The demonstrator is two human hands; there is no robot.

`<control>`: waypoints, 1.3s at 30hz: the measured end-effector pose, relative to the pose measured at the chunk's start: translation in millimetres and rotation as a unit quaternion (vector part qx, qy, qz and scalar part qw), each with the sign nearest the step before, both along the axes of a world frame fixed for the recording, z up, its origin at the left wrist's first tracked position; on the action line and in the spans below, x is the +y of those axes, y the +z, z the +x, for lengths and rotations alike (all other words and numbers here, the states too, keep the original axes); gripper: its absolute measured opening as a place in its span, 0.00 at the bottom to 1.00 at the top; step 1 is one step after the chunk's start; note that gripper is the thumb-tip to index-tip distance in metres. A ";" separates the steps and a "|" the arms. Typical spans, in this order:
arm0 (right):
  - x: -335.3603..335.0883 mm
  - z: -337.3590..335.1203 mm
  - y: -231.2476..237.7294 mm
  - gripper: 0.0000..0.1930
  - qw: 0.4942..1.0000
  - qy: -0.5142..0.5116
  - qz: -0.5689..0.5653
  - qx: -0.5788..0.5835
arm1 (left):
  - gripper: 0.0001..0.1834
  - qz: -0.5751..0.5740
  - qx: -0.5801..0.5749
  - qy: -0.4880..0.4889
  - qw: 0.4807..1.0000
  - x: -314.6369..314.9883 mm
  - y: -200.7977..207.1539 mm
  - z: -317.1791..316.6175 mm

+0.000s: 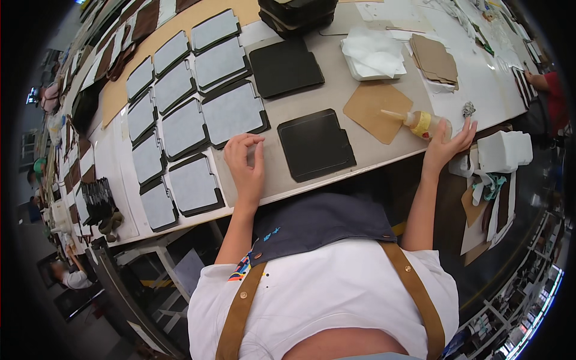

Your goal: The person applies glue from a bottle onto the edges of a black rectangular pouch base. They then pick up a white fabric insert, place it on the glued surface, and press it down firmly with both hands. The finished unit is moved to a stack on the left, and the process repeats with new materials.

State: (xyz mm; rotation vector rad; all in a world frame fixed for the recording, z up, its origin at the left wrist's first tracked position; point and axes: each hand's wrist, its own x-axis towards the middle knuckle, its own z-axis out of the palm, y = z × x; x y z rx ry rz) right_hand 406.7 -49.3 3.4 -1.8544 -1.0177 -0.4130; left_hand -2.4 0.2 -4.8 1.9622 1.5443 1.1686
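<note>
Glue bottle (422, 122) is lying on the worktop (336, 90), nozzle pointing left, just beyond the open, empty right hand (447, 147); the left hand (246, 168), half-curled and empty, is resting farther from it.

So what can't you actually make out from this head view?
- Left hand: its fingertips curl under, so what they touch on the table is hidden.
- Right hand: contact with the glue bottle is unclear.
- Small grey lump: too small to identify.
- Far stacks: cut off by the top edge.
</note>
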 end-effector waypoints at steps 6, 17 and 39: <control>98.0 -36.5 40.4 0.18 0.955 0.266 -0.113 -0.068 | 0.04 0.015 0.001 -0.011 1.000 3.5 -1.5 1.0; 137.0 -79.6 56.3 0.13 0.926 0.309 -0.183 -0.120 | 0.13 -0.079 -0.163 -0.071 0.981 -2.7 10.9 4.7; 10.3 -152.9 48.0 0.12 0.690 0.465 -0.173 0.527 | 0.27 -0.456 -0.403 -0.170 0.775 -9.1 54.6 34.3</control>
